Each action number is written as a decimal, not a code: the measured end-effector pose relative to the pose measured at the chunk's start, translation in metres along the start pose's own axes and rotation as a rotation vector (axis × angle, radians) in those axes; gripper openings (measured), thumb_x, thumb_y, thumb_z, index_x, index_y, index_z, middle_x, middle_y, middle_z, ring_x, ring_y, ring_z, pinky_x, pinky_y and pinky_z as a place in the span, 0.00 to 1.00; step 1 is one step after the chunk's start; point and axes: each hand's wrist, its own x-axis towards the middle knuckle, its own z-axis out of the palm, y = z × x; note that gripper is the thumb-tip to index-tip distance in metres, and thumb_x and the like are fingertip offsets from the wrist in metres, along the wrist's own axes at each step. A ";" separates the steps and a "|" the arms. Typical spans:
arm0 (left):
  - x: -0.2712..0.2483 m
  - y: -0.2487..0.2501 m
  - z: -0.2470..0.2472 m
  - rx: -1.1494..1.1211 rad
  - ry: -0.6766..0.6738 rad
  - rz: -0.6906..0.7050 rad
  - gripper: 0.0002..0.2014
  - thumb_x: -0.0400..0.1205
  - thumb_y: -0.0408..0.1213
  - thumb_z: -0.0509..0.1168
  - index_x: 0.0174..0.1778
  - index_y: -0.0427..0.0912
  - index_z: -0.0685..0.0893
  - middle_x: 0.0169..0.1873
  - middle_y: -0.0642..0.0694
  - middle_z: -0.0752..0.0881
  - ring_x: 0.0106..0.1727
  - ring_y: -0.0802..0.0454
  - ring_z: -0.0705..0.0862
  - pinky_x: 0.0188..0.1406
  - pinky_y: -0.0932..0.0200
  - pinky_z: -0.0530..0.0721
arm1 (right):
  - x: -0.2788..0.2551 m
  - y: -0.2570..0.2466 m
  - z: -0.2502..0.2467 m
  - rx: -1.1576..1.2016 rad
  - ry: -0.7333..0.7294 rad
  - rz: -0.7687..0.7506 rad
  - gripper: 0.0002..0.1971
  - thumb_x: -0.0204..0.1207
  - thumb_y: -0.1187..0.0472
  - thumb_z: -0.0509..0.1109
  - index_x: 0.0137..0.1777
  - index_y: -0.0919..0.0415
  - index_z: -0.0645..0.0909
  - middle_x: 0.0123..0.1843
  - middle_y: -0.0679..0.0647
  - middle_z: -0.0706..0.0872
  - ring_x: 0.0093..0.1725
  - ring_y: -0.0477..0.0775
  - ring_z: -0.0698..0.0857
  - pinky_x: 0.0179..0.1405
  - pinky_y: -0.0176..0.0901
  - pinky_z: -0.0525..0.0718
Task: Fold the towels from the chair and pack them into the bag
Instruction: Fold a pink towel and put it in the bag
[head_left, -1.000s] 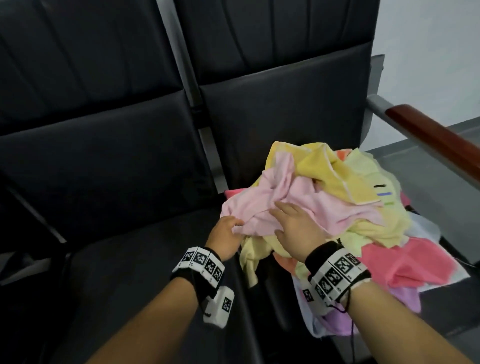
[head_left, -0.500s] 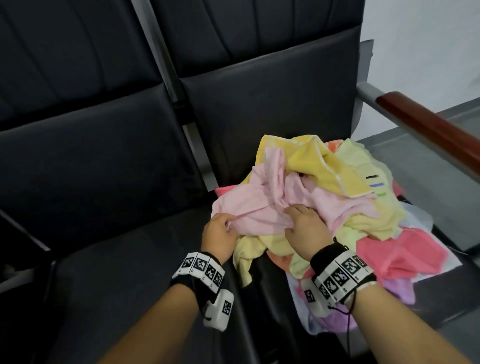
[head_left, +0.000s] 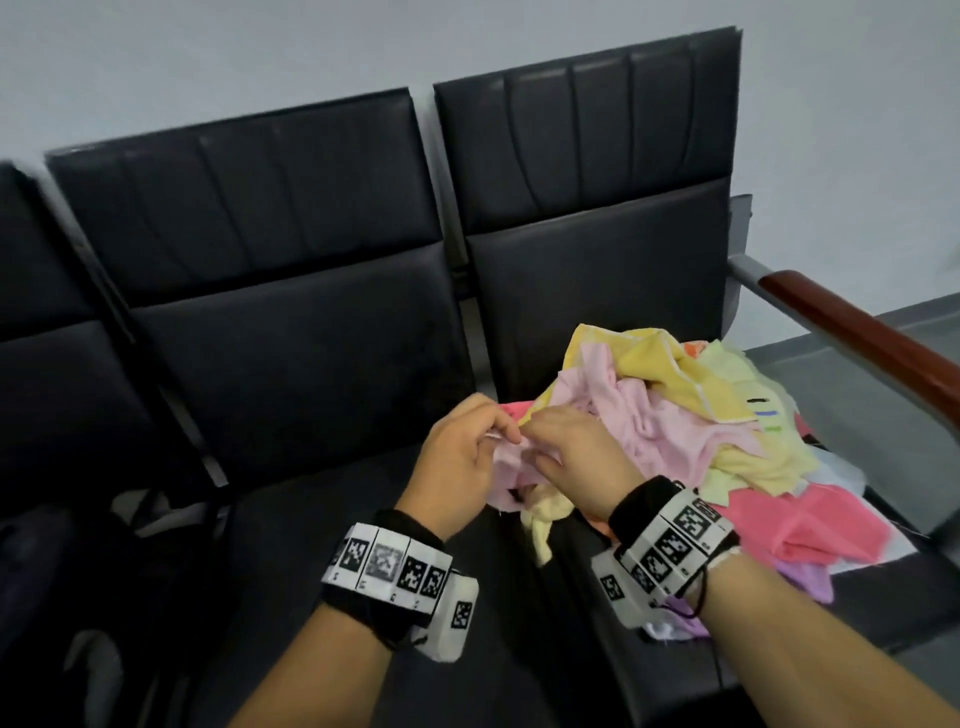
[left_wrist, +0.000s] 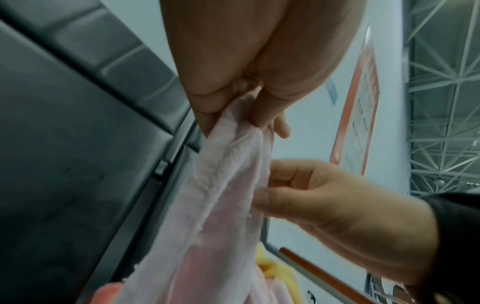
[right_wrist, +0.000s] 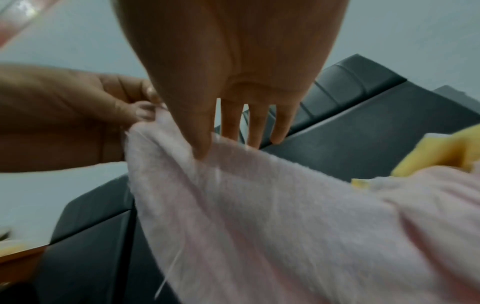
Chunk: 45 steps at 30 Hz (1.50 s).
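Both hands are grasping the pink towel (head_left: 649, 421). The left hand (head_left: 452, 467) is pinching its edge. The right hand (head_left: 576, 457) is pinching beside it, above the chair (head_left: 597, 291).

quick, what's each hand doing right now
Left hand: pinching the pink towel's edge.
Right hand: pinching the same edge beside it.

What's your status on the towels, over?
Left hand and right hand both pinch the pale pink towel. Its far end lies on the pile. Nothing folded. No obstruction.
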 end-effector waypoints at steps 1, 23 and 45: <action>-0.007 0.007 -0.013 0.000 0.017 0.015 0.17 0.76 0.13 0.57 0.40 0.38 0.85 0.44 0.49 0.82 0.50 0.53 0.83 0.53 0.64 0.80 | 0.000 -0.012 0.000 0.002 0.005 0.002 0.09 0.73 0.69 0.71 0.39 0.54 0.79 0.41 0.55 0.85 0.48 0.57 0.82 0.49 0.47 0.74; -0.215 -0.064 -0.268 0.085 0.971 -0.344 0.19 0.72 0.27 0.58 0.38 0.57 0.87 0.44 0.52 0.88 0.48 0.55 0.87 0.54 0.53 0.86 | 0.000 -0.148 0.059 0.192 -0.040 0.068 0.04 0.72 0.57 0.77 0.38 0.52 0.86 0.32 0.47 0.86 0.38 0.43 0.83 0.35 0.34 0.76; -0.216 -0.084 -0.247 0.209 0.533 -0.569 0.15 0.80 0.33 0.67 0.36 0.60 0.87 0.35 0.61 0.89 0.43 0.62 0.87 0.43 0.61 0.81 | 0.010 -0.183 0.067 0.634 -0.152 0.086 0.04 0.78 0.61 0.74 0.43 0.52 0.87 0.37 0.51 0.89 0.39 0.46 0.85 0.45 0.42 0.83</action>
